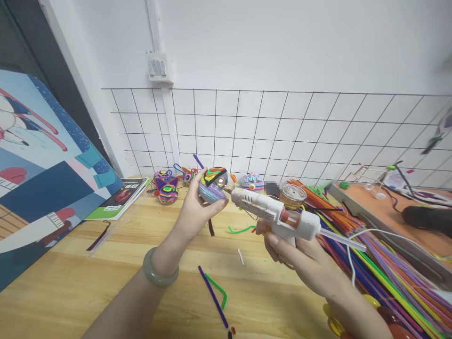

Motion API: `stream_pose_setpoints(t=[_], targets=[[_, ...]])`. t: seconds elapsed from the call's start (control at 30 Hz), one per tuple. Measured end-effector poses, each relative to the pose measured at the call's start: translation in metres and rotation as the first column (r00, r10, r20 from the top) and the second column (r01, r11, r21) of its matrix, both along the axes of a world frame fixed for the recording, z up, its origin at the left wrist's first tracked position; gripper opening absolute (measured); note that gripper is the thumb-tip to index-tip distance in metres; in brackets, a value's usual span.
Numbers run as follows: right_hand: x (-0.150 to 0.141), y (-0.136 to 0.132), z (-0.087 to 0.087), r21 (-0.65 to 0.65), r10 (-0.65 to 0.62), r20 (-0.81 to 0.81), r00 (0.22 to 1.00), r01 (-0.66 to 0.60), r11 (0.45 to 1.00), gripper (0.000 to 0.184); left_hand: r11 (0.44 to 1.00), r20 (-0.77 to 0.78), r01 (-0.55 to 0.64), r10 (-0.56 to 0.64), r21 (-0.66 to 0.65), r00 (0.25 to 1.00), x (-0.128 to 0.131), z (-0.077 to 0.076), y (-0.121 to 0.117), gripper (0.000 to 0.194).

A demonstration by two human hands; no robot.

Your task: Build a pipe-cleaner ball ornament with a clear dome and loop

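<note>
Head view: the left hand has its fingers wrapped around a colourful ornament above the far middle of the worktop; the right hand grips a white glue gun, pointing left towards it. Pipe cleaners lie on the right.

bare hands: 2
white plastic glue gun: 1
translucent glue stick: 1
grey-green round bangle: 1
clear round jar: 1
</note>
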State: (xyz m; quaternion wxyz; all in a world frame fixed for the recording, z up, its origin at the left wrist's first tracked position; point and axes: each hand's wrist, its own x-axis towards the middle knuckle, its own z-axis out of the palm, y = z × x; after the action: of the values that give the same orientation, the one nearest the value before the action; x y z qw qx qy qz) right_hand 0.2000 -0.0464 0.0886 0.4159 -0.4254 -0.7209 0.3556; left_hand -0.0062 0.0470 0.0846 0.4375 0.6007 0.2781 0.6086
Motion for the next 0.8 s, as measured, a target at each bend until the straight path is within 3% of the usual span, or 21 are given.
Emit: stream_pose_setpoints(t=[0.27,0.57,0.8], targets=[[0.0010,-0.0012,0.0002,-0.044,0.005,0.040,0.999,-0.003,0.999,0.029,1.000,-0.007,0.013,-0.014,-0.026,1.000,0.0005,-0.0018,0.0011,0.084],[-0.0007,-0.0008,0.0050,0.032,-0.006,0.061,0.998,0.004,0.999,0.028,1.000,-0.014,0.007,-0.008,-0.018,1.000,0.0012,-0.0011,0.0010,0.083],[0.0013,-0.0010,0.0022,-0.011,-0.005,0.042,0.999,0.006,1.000,0.029,1.000,-0.020,0.011,-0.012,-0.015,1.000,0.0013,0.0000,-0.0002,0.081]])
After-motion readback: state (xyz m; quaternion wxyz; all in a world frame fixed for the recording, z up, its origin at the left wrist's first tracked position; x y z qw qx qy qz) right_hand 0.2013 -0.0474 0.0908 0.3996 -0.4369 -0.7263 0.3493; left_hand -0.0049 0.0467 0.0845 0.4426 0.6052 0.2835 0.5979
